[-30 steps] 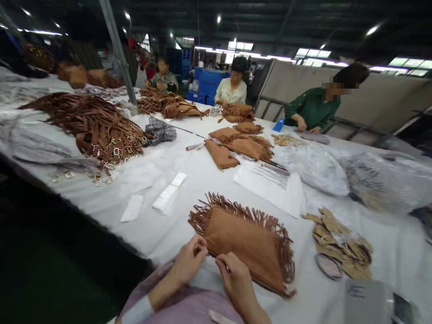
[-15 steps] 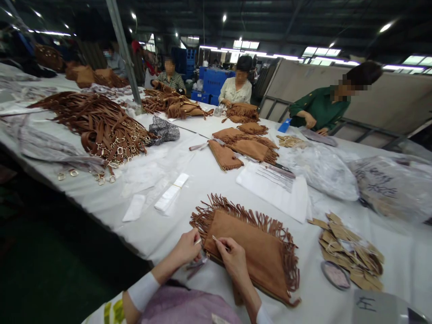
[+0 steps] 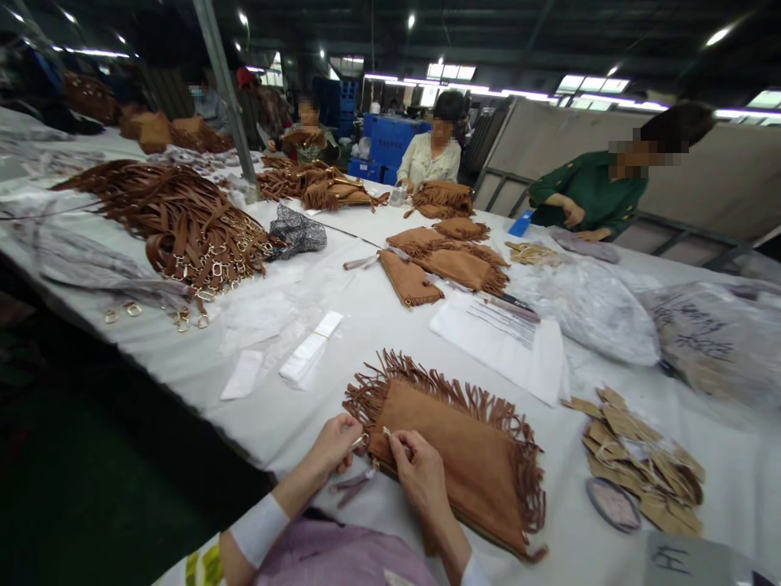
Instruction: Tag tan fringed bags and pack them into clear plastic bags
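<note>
A brown suede-like pouch with fringe along its far and right edges lies flat on the white table in front of me. My left hand is closed in a pinch at the pouch's left corner, on a small gold metal clasp. Over the pouch's left part, my right hand pinches a small shiny metal piece between thumb and finger; its exact kind is too small to tell. Below the left hand, a brown strip in clear wrap hangs by the pouch's near left corner.
Brown straps with gold hooks are heaped at left. White paper strips, more fringed pouches and a printed sheet lie beyond. Kraft tags and a tape roll are at right. Several people work across the table.
My left hand has shifted slightly left, and the gold clasp and wrapped strip show more plainly. The right hand keeps its pinch. Across the table, a co-worker has lifted a brown piece.
</note>
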A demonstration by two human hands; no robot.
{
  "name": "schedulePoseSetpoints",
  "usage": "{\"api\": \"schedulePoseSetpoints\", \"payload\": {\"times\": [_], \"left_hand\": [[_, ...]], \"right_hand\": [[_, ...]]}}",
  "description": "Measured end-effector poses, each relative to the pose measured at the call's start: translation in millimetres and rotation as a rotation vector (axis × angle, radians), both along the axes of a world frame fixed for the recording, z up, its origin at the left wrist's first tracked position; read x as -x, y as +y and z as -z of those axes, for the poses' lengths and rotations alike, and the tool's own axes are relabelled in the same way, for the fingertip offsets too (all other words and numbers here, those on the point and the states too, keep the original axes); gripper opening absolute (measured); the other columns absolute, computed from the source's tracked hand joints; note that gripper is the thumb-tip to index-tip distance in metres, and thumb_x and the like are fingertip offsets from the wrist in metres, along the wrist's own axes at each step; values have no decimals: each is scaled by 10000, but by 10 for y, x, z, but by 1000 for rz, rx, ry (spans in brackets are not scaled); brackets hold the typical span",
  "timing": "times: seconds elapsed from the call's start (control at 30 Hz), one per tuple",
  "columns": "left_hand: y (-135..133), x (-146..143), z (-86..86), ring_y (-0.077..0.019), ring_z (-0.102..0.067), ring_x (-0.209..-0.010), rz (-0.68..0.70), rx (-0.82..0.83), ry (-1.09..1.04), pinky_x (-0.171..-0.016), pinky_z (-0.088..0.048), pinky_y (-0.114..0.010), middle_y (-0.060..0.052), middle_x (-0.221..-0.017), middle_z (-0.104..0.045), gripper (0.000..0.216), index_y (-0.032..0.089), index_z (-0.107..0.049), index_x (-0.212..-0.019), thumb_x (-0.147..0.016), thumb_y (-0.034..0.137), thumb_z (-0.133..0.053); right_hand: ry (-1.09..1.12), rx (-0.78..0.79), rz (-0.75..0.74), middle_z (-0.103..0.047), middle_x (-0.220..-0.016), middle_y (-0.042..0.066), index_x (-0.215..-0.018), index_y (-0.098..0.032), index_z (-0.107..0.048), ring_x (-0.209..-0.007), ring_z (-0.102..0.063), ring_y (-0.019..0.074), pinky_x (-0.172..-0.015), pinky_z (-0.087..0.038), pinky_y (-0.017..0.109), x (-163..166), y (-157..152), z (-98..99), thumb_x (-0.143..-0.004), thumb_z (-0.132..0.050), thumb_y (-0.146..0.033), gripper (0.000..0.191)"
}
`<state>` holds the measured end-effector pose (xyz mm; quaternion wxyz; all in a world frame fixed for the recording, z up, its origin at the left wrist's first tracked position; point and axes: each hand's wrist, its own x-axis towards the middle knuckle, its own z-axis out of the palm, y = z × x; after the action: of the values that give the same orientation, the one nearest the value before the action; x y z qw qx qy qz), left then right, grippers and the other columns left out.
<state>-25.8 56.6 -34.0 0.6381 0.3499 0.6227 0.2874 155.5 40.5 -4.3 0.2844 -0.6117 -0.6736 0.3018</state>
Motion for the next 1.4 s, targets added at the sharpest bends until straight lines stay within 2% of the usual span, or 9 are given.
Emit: {"api": "schedulePoseSetpoints", "payload": {"times": [0.13,0.27,0.37,0.5,0.67,0.77,0.93,1.17,1.4], "left_hand": [[-4,12,6,-59,-421,-323,-16,2,-37,-307,-233,-172,15,-602,-628,304,194,-478,-792,-744,485,-553],[-4,34,8,-62,-402,-323,-33,4,-72,-317,-244,-174,69,-502,-537,263,206,-453,-744,-670,391,-624],[-21,70,19,-74,-439,-370,-36,15,-112,-346,-285,-175,82,-508,-517,266,202,-467,-798,-624,313,-636],[-38,113,38,-73,-489,-437,-2,19,-148,-397,-337,-180,37,-617,-592,305,159,-551,-869,-601,279,-637],[-13,101,66,-74,-472,-413,37,7,-127,-386,-319,-189,14,-594,-605,292,131,-617,-819,-679,387,-604],[5,83,87,-75,-451,-378,45,5,-102,-367,-297,-194,12,-567,-606,349,128,-616,-820,-707,458,-593],[20,81,115,-77,-463,-378,48,8,-85,-373,-317,-194,30,-578,-612,351,131,-595,-918,-684,388,-649],[26,89,106,-77,-443,-380,113,-25,-84,-390,-336,-204,46,-538,-574,351,114,-619,-978,-699,328,-617],[91,88,77,-82,-387,-365,239,-44,-37,-396,-301,-224,25,-454,-526,160,130,-624,-645,-686,280,-588]], "right_hand": [[-110,-2,-56,-644,-746,35,-792,-208,-661,-677,-589,156,-620,-383,250,35,-9,-53,-918,-405,-449,373],[-148,-6,-79,-634,-720,24,-758,-210,-663,-661,-587,147,-612,-380,238,55,-8,-57,-895,-448,-406,321],[-158,1,-74,-641,-711,20,-721,-211,-668,-657,-591,145,-612,-382,231,64,6,-49,-859,-490,-351,266],[-158,22,-74,-666,-713,21,-727,-222,-687,-653,-599,149,-616,-384,233,103,30,-75,-858,-486,-355,274],[-245,51,-123,-678,-725,26,-748,-226,-704,-659,-604,145,-606,-359,239,199,65,-158,-883,-453,-343,308],[-372,44,-165,-672,-724,22,-736,-233,-705,-655,-597,134,-590,-335,239,249,103,-221,-873,-478,-306,276],[-602,17,-308,-674,-764,50,-734,-217,-699,-687,-611,157,-584,-333,263,323,182,-319,-890,-469,-286,287],[-681,1,-421,-683,-820,87,-775,-190,-713,-745,-635,192,-607,-369,279,427,257,-332,-893,-472,-250,276],[-652,10,-444,-682,-797,57,-757,-218,-712,-755,-625,173,-610,-363,258,401,258,-314,-910,-469,-276,294]]}}
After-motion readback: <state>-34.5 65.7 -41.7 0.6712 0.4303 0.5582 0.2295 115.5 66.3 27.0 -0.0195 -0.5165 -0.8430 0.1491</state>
